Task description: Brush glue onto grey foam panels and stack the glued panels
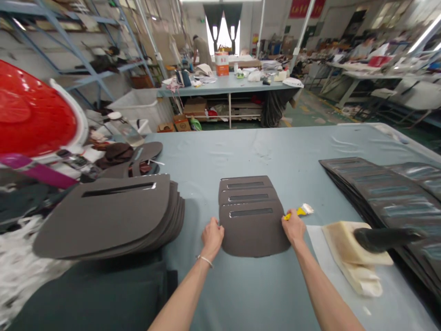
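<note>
Several dark grey, round-cornered panels with slots lie overlapped in a row in front of me, and the nearest panel (255, 236) shows whole. At its left edge my left hand (212, 236) is closed, with the edge pinched between thumb and fingers. My right hand (294, 226) is closed at the right edge of the same panel. It also holds a small paintbrush (300, 212) with a yellow handle, its pale bristles pointing right and away from the panel. Whether the right fingers grip the panel or only touch it, I cannot tell.
To the left stands a thick stack of grey panels (110, 220). Slotted dark pieces (379, 188) fan out on the right. Nearer, a cream foam block (339, 246) with a black cylindrical object (386, 238) sits on a white sheet. A red object (31, 110) rises far left.
</note>
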Demonstrator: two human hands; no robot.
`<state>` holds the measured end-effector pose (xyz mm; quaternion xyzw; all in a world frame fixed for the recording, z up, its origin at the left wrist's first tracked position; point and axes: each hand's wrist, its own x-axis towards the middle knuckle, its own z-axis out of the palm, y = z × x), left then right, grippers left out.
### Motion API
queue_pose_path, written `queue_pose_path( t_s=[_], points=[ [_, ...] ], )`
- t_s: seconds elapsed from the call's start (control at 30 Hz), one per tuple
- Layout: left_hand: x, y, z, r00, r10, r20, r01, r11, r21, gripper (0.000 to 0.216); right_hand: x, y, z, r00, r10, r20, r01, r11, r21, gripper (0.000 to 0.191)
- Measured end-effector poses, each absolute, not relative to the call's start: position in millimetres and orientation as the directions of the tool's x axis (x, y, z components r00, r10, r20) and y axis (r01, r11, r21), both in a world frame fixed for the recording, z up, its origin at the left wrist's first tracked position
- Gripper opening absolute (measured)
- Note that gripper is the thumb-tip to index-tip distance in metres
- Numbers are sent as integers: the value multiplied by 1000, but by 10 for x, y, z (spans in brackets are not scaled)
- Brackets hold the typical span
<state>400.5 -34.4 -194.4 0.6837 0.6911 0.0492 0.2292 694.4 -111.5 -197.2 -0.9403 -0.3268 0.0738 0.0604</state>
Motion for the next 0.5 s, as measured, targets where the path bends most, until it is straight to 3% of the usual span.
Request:
queue_pose_path(
  t_s=[0.17,0.3,0.4,0.5],
  points=[
    [4011,-342,-1902,35,977,-212,888,68,456,16,6974,-1090,-2041,740,671,-37,660,-736,-152,27],
    [3872,-499,-1661,56,990,-131,857,20,515,17,6983,-1151,-2042,698,703,140,716,-675,-179,30],
    [3490,-856,-1289,121,993,12,824,-108,556,18,6928,-1309,-2043,640,712,289,768,-603,-215,33],
    [2884,-1388,-918,50,985,167,902,-116,415,28,6761,-1513,-2071,593,721,359,805,-531,-265,37]
  ],
)
